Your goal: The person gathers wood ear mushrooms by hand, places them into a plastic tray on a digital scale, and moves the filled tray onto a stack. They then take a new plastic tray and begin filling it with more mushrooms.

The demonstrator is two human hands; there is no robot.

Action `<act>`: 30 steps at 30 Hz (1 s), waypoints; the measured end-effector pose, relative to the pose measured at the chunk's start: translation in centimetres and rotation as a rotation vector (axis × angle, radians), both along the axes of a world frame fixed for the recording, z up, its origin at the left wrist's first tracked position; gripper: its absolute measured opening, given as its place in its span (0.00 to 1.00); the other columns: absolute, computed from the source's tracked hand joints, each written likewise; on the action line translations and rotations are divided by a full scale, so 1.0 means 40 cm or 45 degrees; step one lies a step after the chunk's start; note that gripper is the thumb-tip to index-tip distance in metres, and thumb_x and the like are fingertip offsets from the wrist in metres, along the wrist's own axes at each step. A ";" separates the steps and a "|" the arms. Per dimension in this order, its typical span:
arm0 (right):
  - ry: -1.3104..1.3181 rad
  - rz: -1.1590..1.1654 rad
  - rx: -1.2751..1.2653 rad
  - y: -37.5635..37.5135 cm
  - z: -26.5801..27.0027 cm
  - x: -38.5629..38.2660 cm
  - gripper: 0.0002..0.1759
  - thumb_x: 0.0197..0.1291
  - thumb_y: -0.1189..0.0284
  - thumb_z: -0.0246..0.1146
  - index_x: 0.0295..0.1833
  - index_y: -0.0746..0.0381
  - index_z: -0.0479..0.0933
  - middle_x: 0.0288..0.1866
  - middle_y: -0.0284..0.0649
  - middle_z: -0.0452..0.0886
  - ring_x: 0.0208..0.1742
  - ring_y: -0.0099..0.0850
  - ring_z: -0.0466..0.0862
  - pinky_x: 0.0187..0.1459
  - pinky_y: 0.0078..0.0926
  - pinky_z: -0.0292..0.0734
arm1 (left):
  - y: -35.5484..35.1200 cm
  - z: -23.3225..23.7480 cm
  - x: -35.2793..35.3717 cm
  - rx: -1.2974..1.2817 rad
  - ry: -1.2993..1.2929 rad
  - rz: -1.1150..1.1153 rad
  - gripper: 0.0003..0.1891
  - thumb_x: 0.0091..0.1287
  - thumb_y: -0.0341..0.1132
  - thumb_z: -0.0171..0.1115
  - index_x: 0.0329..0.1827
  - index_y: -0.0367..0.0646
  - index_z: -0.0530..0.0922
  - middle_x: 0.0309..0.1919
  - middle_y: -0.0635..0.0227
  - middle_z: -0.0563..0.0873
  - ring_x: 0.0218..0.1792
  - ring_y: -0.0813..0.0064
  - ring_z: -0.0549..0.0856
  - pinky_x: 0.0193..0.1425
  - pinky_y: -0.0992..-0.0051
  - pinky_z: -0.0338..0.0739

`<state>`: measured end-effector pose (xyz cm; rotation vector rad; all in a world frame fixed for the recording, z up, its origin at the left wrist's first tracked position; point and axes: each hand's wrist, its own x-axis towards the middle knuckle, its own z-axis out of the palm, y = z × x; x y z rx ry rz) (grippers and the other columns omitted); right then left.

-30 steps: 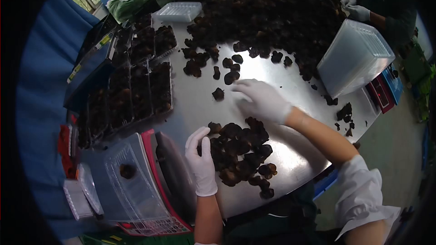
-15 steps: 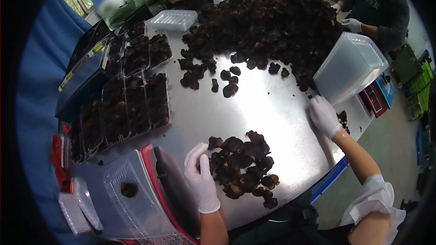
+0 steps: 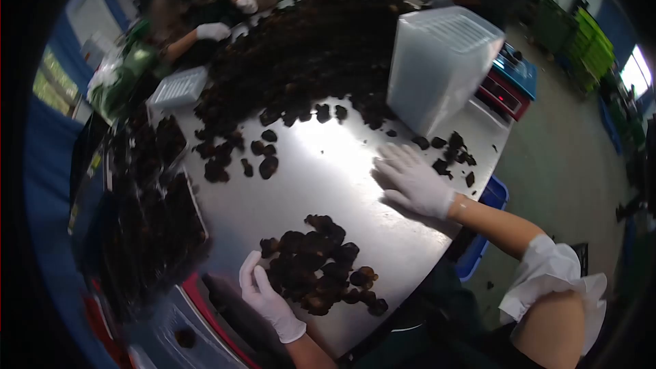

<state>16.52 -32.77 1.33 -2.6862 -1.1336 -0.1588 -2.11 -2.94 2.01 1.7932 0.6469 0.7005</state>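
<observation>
My left hand (image 3: 268,299), in a white glove, rests at the left edge of a small pile of dark, ear-like pieces (image 3: 311,263), its fingers apart and slightly curled, with nothing in them. Over the bare metal table (image 3: 253,205), my gloved right hand (image 3: 415,181) is spread palm down and empty, left of some small dark scraps (image 3: 454,154). Beyond it stands a tall stack of clear plastic trays (image 3: 441,61). A large dark heap (image 3: 301,48) covers the far part of the table.
Filled clear trays (image 3: 154,225) stand at the left, near an upturned clear tray (image 3: 179,87). A red and blue scale (image 3: 507,89) sits at the right, above a blue crate (image 3: 482,239). Two people with gloved hands are across the table.
The view has turned right. My right hand has moved from beside the tray stack's base to the table nearer the middle, and its fingers have spread. My left hand stays by the small pile.
</observation>
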 end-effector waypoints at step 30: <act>0.006 -0.010 0.491 0.040 0.098 0.092 0.10 0.64 0.69 0.58 0.46 0.62 0.74 0.48 0.48 0.78 0.55 0.47 0.76 0.55 0.45 0.71 | 0.032 -0.056 0.002 0.026 -0.078 0.090 0.11 0.72 0.24 0.53 0.49 0.31 0.84 0.49 0.59 0.87 0.53 0.67 0.84 0.65 0.69 0.73</act>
